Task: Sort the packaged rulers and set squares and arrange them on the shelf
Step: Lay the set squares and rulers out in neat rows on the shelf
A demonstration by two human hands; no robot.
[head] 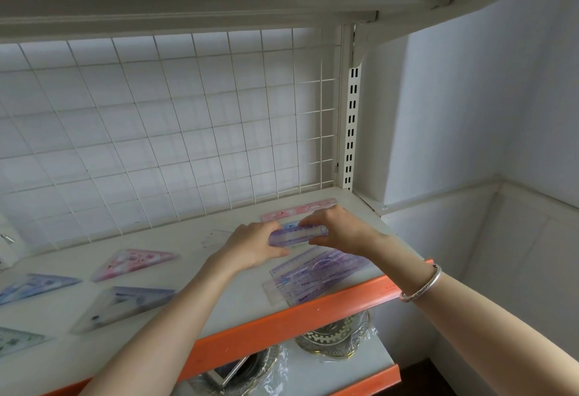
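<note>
Both hands, left [250,247] and right [340,228], pinch a purple ruler [297,234], apparently placing it before the pink ruler [299,209]; next, lower and align.

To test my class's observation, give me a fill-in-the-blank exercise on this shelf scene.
The left hand and right hand together hold a ___ ruler.
The bangle sits on the ___ wrist.
The shelf's front edge is ___.
The pink set square lies to the ___ of both hands.
Missing words: purple; right; orange; left.
</note>
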